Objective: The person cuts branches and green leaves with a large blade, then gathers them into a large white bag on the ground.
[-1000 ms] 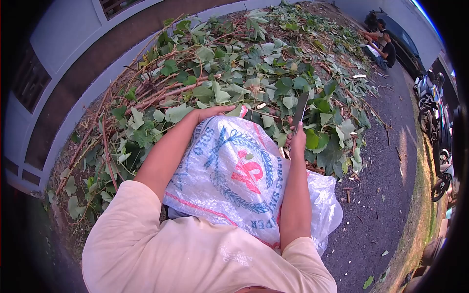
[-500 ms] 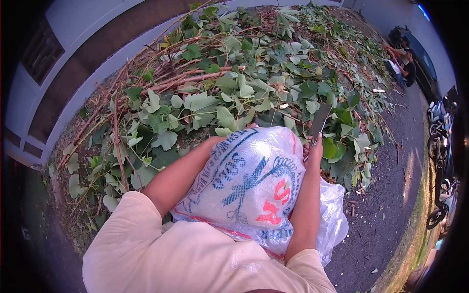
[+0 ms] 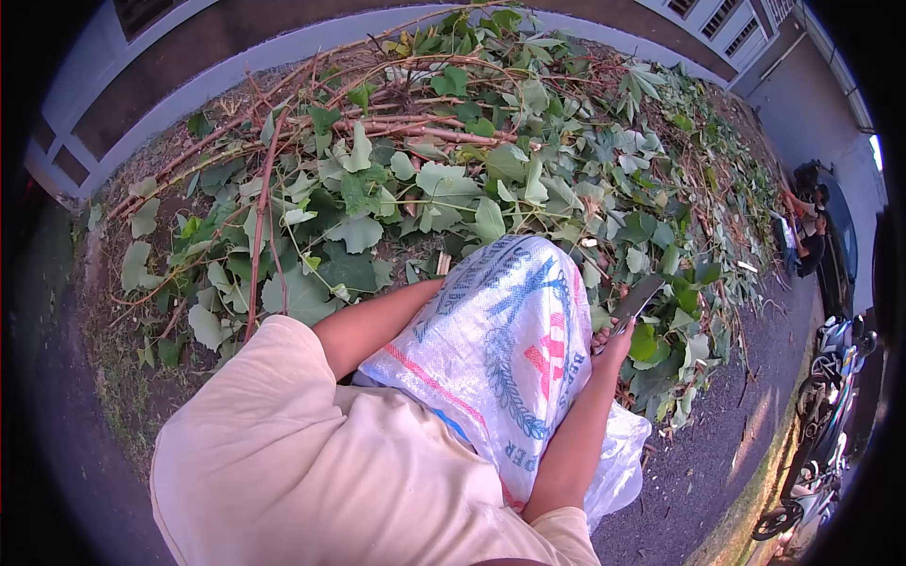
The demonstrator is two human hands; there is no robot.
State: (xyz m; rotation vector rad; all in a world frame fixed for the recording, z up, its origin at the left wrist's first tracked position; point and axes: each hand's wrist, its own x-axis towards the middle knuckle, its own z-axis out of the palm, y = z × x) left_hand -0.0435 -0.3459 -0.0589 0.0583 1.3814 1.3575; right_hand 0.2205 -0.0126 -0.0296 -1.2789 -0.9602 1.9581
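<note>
My right hand (image 3: pixel 612 340) is closed round the handle of a broad, dark-bladed knife (image 3: pixel 638 297), whose blade points up and away over the leaves. A white woven plastic sack (image 3: pixel 453 358) with blue and red print covers my lap and knees. My left forearm (image 3: pixel 387 325) runs behind the sack's far left side; the hand itself is hidden there, so its fingers do not show. Beside my right forearm, translucent plastic (image 3: pixel 618 462) hangs down. Cut leafy vines (image 3: pixel 448 184) lie heaped just beyond my knees.
Long woody stems (image 3: pixel 415 127) cross the heap. A low wall (image 3: pixel 217 71) runs behind it. Dark asphalt (image 3: pixel 708 472) lies on the right, with parked motorcycles (image 3: pixel 816 424), a dark car (image 3: pixel 838 241) and a seated person (image 3: pixel 812 247) farther off.
The view has turned left and shifted, bringing more of the building into sight at the top right. The knife blade now tilts farther right. The sack over my knees has changed shape.
</note>
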